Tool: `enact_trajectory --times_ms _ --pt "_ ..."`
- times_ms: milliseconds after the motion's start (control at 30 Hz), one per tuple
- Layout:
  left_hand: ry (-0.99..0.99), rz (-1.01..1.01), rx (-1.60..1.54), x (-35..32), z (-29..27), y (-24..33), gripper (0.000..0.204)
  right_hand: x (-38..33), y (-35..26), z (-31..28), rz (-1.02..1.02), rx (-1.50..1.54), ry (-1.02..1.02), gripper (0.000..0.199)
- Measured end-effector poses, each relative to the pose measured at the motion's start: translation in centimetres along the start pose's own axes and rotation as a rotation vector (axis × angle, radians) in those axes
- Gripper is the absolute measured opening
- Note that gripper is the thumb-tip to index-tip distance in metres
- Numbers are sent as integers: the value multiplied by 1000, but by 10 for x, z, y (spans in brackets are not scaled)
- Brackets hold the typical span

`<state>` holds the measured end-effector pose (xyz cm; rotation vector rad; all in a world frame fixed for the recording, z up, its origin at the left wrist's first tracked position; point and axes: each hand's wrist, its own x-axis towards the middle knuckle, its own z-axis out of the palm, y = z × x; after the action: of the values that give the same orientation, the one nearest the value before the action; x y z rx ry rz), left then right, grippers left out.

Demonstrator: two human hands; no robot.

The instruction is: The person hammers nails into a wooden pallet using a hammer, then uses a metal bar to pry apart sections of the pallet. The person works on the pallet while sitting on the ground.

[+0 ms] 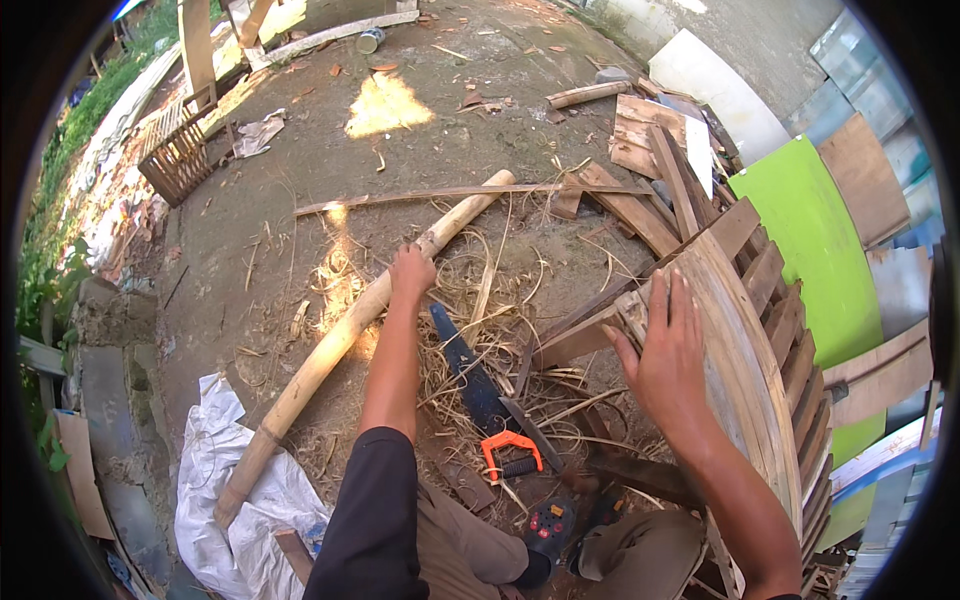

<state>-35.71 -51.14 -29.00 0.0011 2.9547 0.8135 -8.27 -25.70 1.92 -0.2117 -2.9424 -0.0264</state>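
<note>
My left hand [412, 272] is closed round a long pale bamboo pole [350, 330] near its upper part. The pole slants from the lower left up toward the middle, its near end over a white sack [235, 500]. Flat on the end of a weathered wooden plank structure [735, 350], my right hand [668, 345] lies with its fingers stretched and the thumb apart. Between my arms is a handsaw with a dark blue blade [470, 375] and an orange handle [512, 455]. A narrow dark blade [533, 433] crosses beside that handle, partly hidden.
Curly bamboo shavings [490, 290] litter the ground. A thin wooden strip [420, 197] lies beyond the pole's far end. Scrap boards [640, 135] and a lime-green panel [815, 235] stand at the right. A slatted crate [178, 150] sits at the far left.
</note>
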Motion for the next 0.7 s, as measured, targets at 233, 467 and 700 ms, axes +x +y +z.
enact_trajectory --times_ms 233,467,700 --pt "-29 42 260 118 38 28 55 5 -1 -9 43 -5 -168 92" --pt "-148 -49 366 189 82 40 66 12 -1 -8 29 29 -191 104" --pt "37 2 354 175 120 44 56 10 -4 -10 77 56 -200 107"
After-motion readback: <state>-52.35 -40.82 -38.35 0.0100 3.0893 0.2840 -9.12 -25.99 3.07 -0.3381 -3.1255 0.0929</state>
